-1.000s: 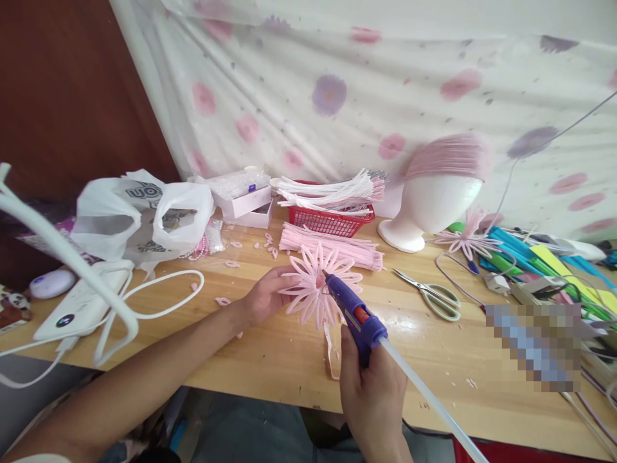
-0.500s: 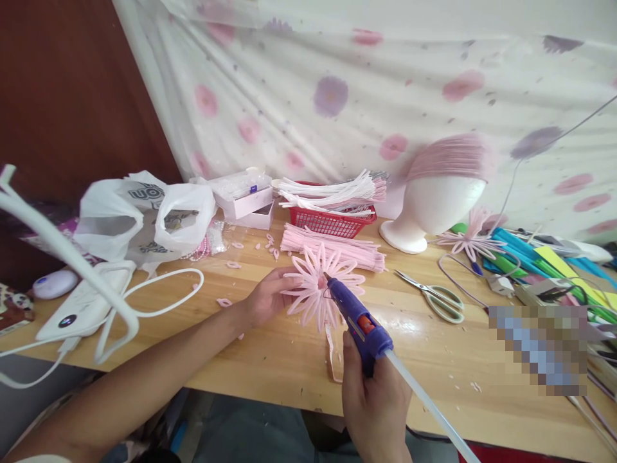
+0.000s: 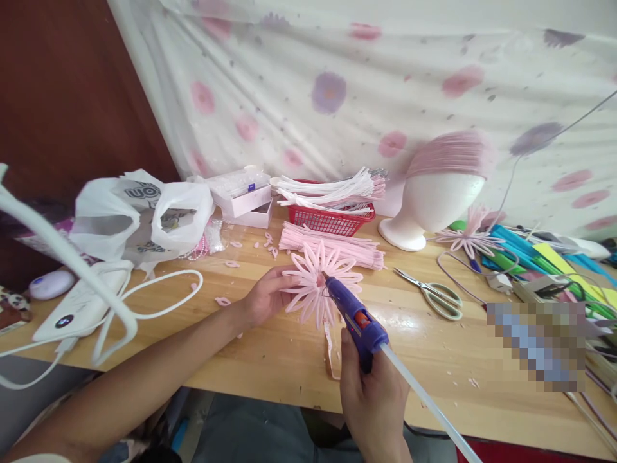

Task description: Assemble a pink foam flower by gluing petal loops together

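My left hand [image 3: 271,294] pinches the left side of a pink pipe-cleaner flower [image 3: 308,302] with many looped petals, held a little above the table. My right hand [image 3: 373,395] is wrapped round the grip of a blue hot glue gun [image 3: 354,315]. The gun's nozzle points at the middle of the flower; whether it touches cannot be made out. A long translucent glue stick [image 3: 427,402] sticks out of the gun's back. Beneath the flower a pale measuring tape [image 3: 330,350] hangs or lies on the table, its upper part hidden.
Behind the flower lie pink pipe cleaners [image 3: 332,244] and a red basket [image 3: 328,220] of white ones. Scissors [image 3: 431,292] lie to the right, near a foam head [image 3: 419,212]. A power bank [image 3: 80,308], a white stand arm [image 3: 62,247] and a plastic bag [image 3: 106,218] are at left.
The hands, flower and glue gun hold nearly the same pose. The whole view has shifted very slightly.
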Tool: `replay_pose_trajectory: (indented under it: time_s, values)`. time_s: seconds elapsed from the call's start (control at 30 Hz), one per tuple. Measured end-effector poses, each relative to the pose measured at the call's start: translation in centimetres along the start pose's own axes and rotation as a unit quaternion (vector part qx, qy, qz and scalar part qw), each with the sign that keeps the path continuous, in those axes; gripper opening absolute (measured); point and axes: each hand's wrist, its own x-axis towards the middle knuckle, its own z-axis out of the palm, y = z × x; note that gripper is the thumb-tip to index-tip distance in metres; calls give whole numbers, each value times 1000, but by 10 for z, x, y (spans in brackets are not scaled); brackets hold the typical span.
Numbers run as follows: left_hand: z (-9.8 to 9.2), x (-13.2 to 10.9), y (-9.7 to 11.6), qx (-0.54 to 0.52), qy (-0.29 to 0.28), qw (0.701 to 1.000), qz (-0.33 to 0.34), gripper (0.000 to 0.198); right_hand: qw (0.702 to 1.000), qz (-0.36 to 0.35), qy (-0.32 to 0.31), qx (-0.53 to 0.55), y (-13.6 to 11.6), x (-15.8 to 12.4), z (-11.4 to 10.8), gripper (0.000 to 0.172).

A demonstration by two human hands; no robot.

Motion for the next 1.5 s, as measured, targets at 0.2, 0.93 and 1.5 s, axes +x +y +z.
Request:
replay_pose_trajectory:
  time_s: [0.2,0.93,1.5]
  values:
    - [4,0,3,-1,22,1000,-4,36,998,41,8,52,-7,2,-11,34]
    - [1,0,7,-11,98,994,40,25,922,244,-143,-266,125,67,-65,44]
    - [3,0,4,-7,93,995,31,28,946,4,-280,-160,47,72,7,16]
